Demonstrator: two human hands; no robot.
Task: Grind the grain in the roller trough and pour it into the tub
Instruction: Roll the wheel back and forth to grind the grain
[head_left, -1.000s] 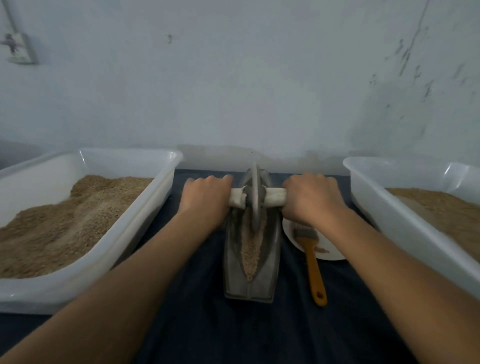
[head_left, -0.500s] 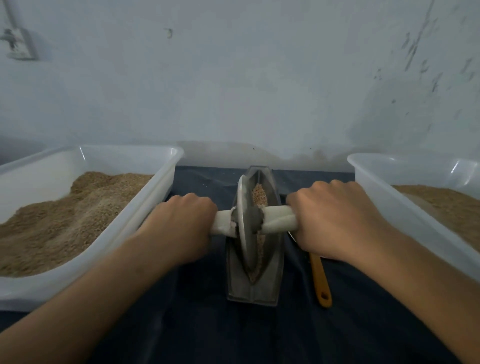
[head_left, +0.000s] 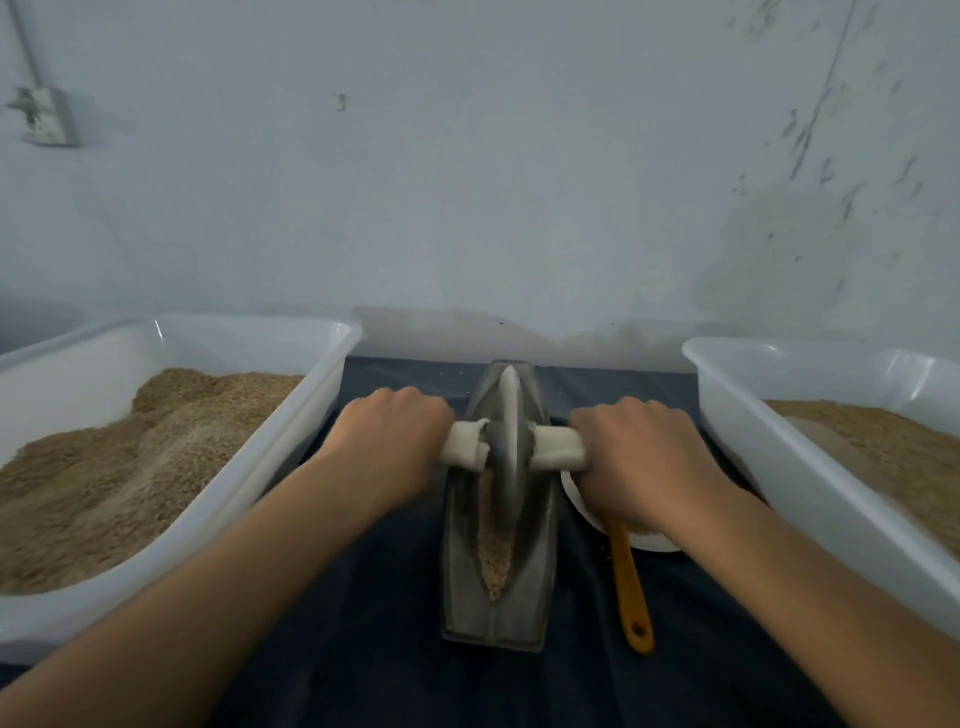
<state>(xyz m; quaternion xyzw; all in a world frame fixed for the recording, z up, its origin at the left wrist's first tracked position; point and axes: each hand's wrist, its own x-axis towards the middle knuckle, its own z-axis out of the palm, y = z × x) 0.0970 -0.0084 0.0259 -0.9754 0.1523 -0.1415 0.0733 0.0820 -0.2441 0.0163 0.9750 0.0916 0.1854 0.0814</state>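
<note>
1. The roller trough (head_left: 496, 613), a narrow grey metal channel pointed at both ends, lies lengthwise on the dark cloth (head_left: 363, 649) covering the desk, midway between two white tubs.
2. The grinding wheel (head_left: 508, 436) stands upright on edge in the far half of the trough. A pale wrapped axle handle (head_left: 558, 449) projects from each side of the wheel.
3. The left hand (head_left: 389, 441) is curled round the left end of the handle, knuckles up, wrist and forearm extended toward the wheel.
4. The right hand (head_left: 636, 457) is curled round the right end of the handle in the same manner.
5. Grain (head_left: 493, 556) lies in the groove of the trough on the near side of the wheel, tapering to the near point.
6. The left tub (head_left: 291, 467) sits just beside the trough and holds a heaped mass of brown grain, higher toward the far corner.
7. The right tub (head_left: 810, 483) sits on the opposite side and holds a lower, flatter layer of brown material.
8. A white plate (head_left: 654, 543) lies on the cloth between the trough and the right tub, partly hidden by the right hand.
9. A brush with an orange handle (head_left: 628, 587) rests across the plate; the handle points toward the near edge of the desk, and its head is hidden under the right hand.
10. A pale, scuffed wall (head_left: 467, 182) stands behind the desk.
</note>
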